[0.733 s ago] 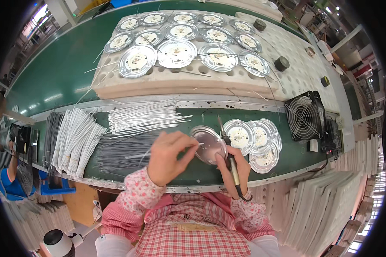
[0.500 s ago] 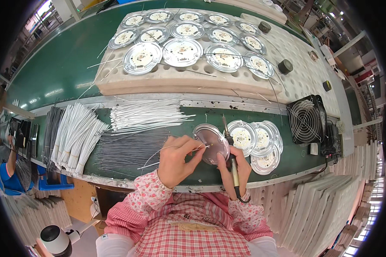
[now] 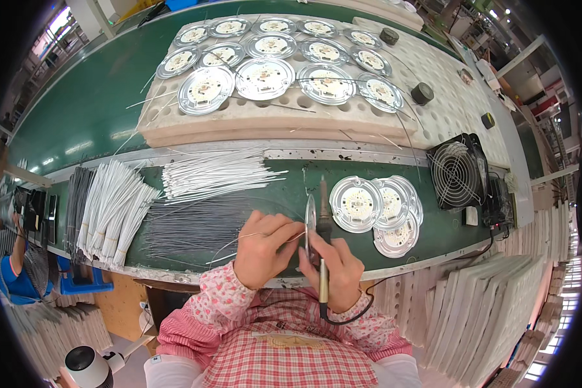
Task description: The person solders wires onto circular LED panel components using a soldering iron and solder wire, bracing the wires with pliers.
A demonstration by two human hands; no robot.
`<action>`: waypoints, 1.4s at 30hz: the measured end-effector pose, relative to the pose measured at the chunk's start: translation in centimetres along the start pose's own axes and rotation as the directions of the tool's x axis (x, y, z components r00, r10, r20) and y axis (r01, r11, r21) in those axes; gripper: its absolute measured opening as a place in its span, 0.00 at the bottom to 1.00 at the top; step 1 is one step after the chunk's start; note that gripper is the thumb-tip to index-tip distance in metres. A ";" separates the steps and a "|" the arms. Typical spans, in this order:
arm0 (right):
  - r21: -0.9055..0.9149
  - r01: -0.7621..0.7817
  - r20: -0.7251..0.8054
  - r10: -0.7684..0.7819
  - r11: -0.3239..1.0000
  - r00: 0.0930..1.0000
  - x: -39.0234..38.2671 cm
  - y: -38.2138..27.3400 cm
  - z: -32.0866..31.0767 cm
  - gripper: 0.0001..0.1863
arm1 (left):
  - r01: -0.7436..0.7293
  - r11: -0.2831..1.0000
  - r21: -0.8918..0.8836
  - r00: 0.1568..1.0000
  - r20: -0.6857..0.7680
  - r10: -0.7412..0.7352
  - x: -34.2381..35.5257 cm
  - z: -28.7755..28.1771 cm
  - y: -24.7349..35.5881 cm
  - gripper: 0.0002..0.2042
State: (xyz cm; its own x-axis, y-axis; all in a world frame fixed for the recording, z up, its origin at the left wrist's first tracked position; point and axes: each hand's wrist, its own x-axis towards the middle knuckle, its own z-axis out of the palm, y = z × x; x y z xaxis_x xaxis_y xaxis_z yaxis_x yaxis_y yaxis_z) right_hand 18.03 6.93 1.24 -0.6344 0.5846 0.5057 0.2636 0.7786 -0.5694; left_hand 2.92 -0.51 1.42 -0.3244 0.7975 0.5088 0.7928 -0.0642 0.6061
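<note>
Holding disc [image 3: 310, 216] beside soldering iron [image 3: 324, 227]

We see a deep green bench [image 3: 446, 234], plain white wires [image 3: 220, 174] and slate-grey wires [image 3: 194, 226]. Our soldering iron [image 3: 324, 279] pairs a dark grip with a cream-yellow handle, and its cord [image 3: 354, 316] is black. The discs [image 3: 355, 204] are bright silver around creamy-white centres flecked with yellow. We wear an apron [image 3: 291, 362] in red-and-white check, pink, finely ribbed sleeves [image 3: 186, 335], and white cuffs [image 3: 225, 294] dotted with small red and pink motifs. The slab [image 3: 239, 123] is off-white, the fan [image 3: 458, 171] black with a silvery grille, and a co-worker's top [image 3: 13, 277] bright blue
</note>
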 end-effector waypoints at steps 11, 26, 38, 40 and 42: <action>0.229 -0.010 0.164 -0.028 0.973 0.986 2.2 2.2 -2.1 0.43 | 0.277 0.916 -0.290 0.948 0.240 -0.211 -1.6 0.3 -2.4 0.09; 0.472 -0.250 0.374 0.065 0.845 0.925 2.4 3.7 0.3 0.58 | 0.386 0.871 -0.304 0.923 0.117 -0.368 -1.1 0.2 -0.5 0.09; 0.501 -0.408 0.341 0.259 0.763 0.904 0.8 1.3 0.9 0.56 | 0.632 0.547 -0.550 0.774 0.407 -0.485 -1.3 -2.2 -1.5 0.11; 0.234 -0.190 0.157 0.156 0.953 0.975 0.7 0.7 1.5 0.55 | 0.589 0.724 -0.360 0.803 0.360 -0.474 -0.3 -2.3 0.1 0.12; 0.198 -0.157 0.139 0.131 0.968 0.982 0.6 0.2 1.6 0.55 | 0.537 0.833 -0.135 0.831 0.257 -0.494 0.2 -1.4 0.4 0.14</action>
State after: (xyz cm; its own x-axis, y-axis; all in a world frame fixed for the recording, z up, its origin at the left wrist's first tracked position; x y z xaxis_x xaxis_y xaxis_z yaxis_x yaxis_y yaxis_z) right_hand 16.52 7.06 0.35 -0.6891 0.6441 0.3322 0.2105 0.6166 -0.7586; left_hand 2.48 -1.21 2.58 -0.5281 0.8485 -0.0339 0.4164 0.2936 0.8605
